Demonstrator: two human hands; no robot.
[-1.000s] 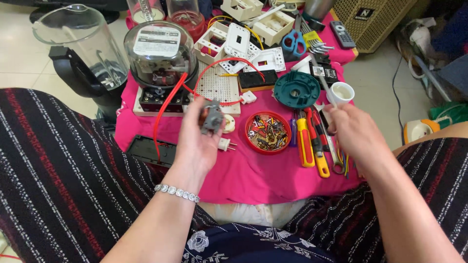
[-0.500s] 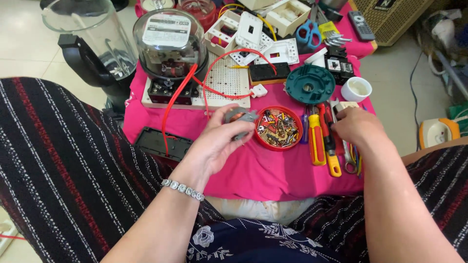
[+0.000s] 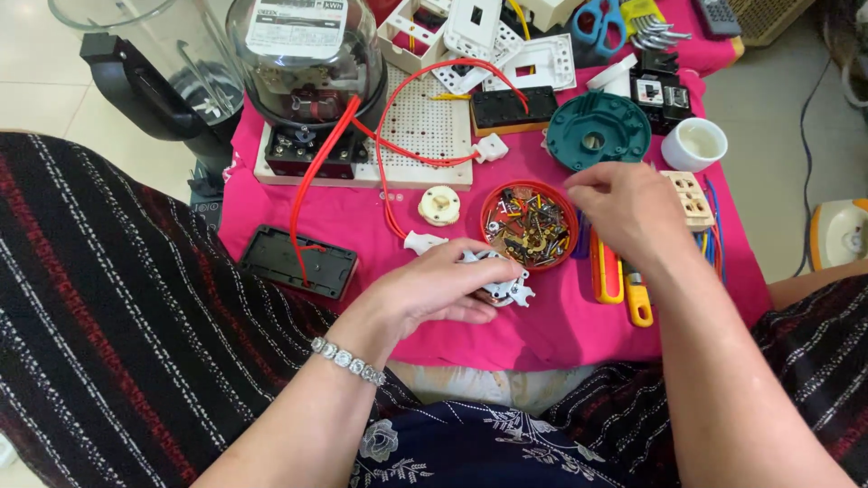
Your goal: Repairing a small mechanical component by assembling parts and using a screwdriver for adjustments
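Lowered my left hand (image 3: 434,287) onto the cloth, clamped on the grey plug part (image 3: 503,287); right hand (image 3: 624,210) loose-fingered beside the red screw dish (image 3: 530,226); a nudge could spill it

Two hands over the pink cloth (image 3: 362,212): left hand (image 3: 434,289), right hand (image 3: 628,210). One red dish (image 3: 529,226) of small parts, one glass-domed meter (image 3: 307,54), one teal round cover (image 3: 597,131), one white cup (image 3: 694,143), two red wires (image 3: 316,172)

Bare pink tabletop (image 3: 362,212) is left open between black cover plate (image 3: 298,262) and red dish of screws (image 3: 530,226); passage there is crossed by red wires (image 3: 316,181). Right edge is crowded by yellow-handled tools (image 3: 624,285).
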